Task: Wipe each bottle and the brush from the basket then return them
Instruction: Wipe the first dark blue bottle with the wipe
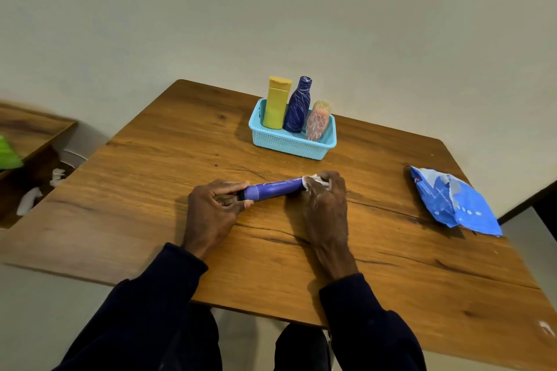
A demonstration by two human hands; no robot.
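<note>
A purple bottle (pixel 272 190) with white scribbles lies on its side on the wooden table (pixel 168 159). My left hand (pixel 215 205) grips its dark cap end. My right hand (pixel 324 199) holds a white wipe (pixel 315 180) wrapped over the bottle's other end. Farther back stands a light blue basket (pixel 289 144). Upright in it are a yellow bottle (pixel 275 104), a dark blue scribbled bottle (pixel 299 107) and a pink bottle (pixel 317 122) with a pale top. I see no brush.
A blue packet of wipes (pixel 455 202) lies at the table's right side. A lower wooden surface with something green (pixel 9 153) sits at the left, with crumpled white wipes (pixel 28 200) on the floor beside it. A wall runs behind the table.
</note>
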